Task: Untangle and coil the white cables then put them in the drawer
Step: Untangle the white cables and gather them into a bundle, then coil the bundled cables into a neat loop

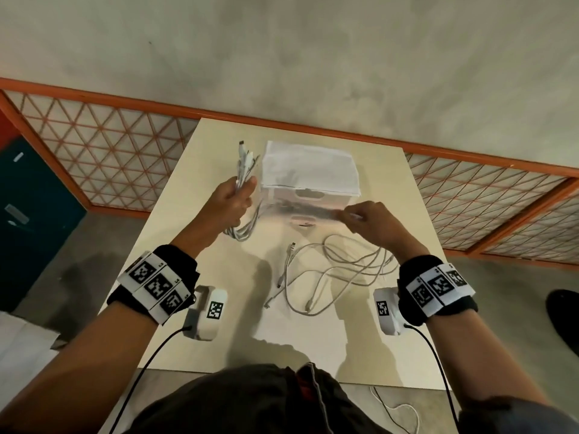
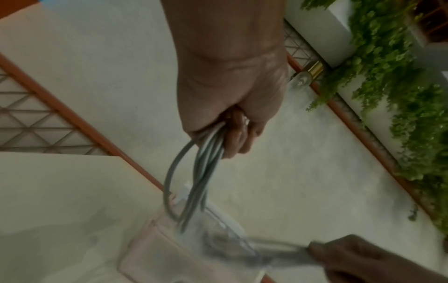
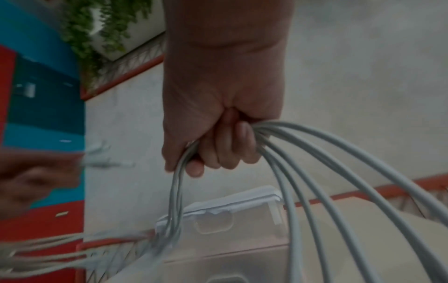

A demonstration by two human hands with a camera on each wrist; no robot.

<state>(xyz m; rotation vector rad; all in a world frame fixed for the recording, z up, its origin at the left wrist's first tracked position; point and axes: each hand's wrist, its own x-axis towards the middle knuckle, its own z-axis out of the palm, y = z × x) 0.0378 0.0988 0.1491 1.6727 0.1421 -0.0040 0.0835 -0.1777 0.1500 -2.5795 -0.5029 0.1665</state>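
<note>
My left hand [image 1: 238, 197] grips a bunch of white cables [image 1: 246, 164] held above the table, the plug ends sticking up past the fist. Loops hang below it [image 2: 201, 172]. My right hand [image 1: 357, 216] holds several strands of the same white cables in front of the drawer unit; in the right wrist view they fan out from my right hand [image 3: 218, 151] as the cable strands [image 3: 339, 172]. A loose tangle of white cables [image 1: 329, 270] lies on the beige table [image 1: 313, 355]. The translucent drawer unit [image 1: 308, 180] stands behind both hands, with its drawers closed.
An orange-framed lattice railing [image 1: 103, 145] runs behind the table. A teal cabinet [image 1: 34, 220] stands at the left. A thin cable [image 1: 404, 411] lies on the floor near the table's front edge, and a dark shoe [image 1: 564, 314] is at the right.
</note>
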